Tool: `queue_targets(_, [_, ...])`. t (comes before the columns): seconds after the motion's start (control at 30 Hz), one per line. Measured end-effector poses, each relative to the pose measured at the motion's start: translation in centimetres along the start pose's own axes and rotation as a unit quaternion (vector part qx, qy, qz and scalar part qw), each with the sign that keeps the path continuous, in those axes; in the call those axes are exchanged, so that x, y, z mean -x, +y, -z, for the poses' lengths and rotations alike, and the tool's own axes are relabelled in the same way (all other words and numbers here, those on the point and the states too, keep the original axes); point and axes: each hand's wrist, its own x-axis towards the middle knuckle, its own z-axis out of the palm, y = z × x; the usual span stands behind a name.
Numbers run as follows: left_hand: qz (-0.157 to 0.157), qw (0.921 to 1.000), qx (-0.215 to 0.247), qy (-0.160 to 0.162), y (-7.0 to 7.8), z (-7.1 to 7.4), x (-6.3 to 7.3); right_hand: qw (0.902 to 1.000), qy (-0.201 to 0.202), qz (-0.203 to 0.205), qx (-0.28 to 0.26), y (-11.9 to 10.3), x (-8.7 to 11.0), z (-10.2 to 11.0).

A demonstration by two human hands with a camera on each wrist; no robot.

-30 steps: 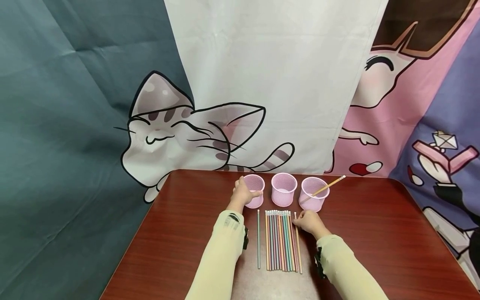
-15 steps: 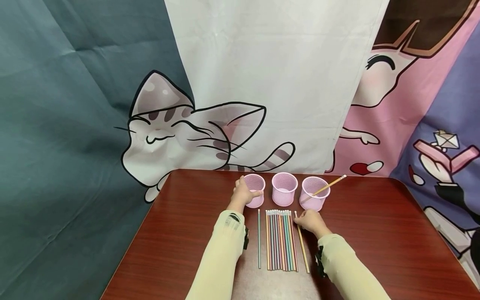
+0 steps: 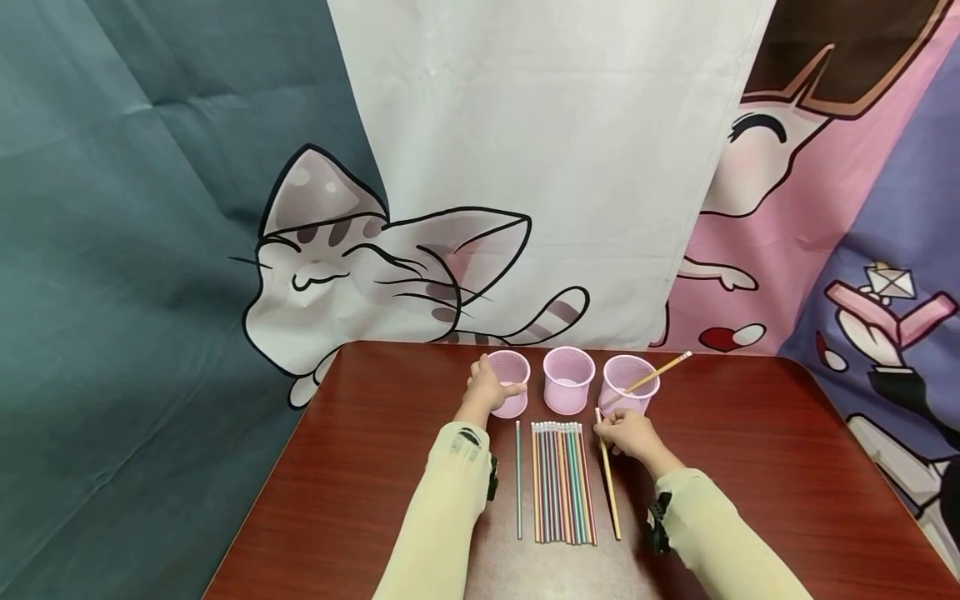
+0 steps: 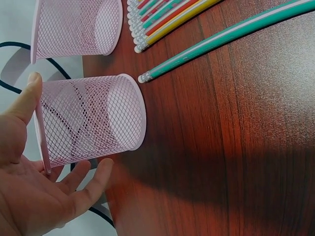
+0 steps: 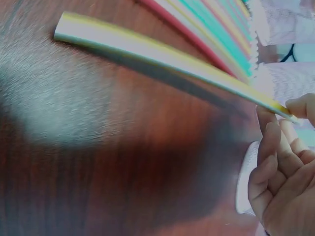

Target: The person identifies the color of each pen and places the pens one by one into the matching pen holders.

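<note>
My left hand (image 3: 486, 388) holds the leftmost pink mesh pencil cup (image 3: 514, 403) by its rim. In the left wrist view its thumb lies on one side of the cup (image 4: 91, 118) and the fingers are on the other. Between thumb and fingertips my right hand (image 3: 630, 435) pinches a yellow pencil (image 3: 611, 492) near its eraser end. The right wrist view shows this pencil (image 5: 162, 56) tilted, its shadow beneath it. Left of it lies a row of several coloured pencils (image 3: 562, 487), erasers towards the cups. A single green pencil (image 3: 518, 483) lies apart, left of the row.
The middle pink cup (image 3: 567, 396) stands beside the held one. Another yellow pencil (image 3: 663, 367) leans inside the right pink cup (image 3: 626, 403), just beyond my right hand. All stand on a reddish-brown table (image 3: 360, 467) against a cartoon-printed cloth (image 3: 570, 167).
My right hand has drawn the yellow pencil rightward, away from the row, then raised its eraser end a little towards the right cup. The left hand has stayed at its cup.
</note>
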Motion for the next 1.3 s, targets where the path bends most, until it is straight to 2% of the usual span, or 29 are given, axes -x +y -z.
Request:
queue_targets(0.3, [0.003,1.0000,0.005,0.001,-0.2,0.2,0.3,0.9988,0.017,0.032,-0.033,-3.1,0.3,1.7])
queue_targets(0.57, [0.000,1.0000,0.004,0.000,-0.6,0.5,0.2,0.9947,0.040,0.083,-0.047,-5.9,0.0,4.3])
queue_targets(0.7, [-0.001,1.0000,0.002,0.000,-0.6,0.5,0.1,0.9915,0.062,0.090,-0.071,-7.0,-0.4,5.6])
queue_targets(0.93, [-0.006,1.0000,0.002,0.003,-0.5,0.3,0.1,0.9893,0.103,0.094,-0.041,-8.6,-0.9,8.2])
queue_targets(1.1, [-0.008,1.0000,-0.001,0.003,-0.3,0.2,0.1,0.9845,0.135,0.105,-0.039,-9.6,-1.0,9.9])
queue_targets(1.3, [-0.004,1.0000,-0.001,-0.001,-0.3,0.1,0.1,0.9785,0.180,0.095,-0.034,-10.4,-1.1,11.5])
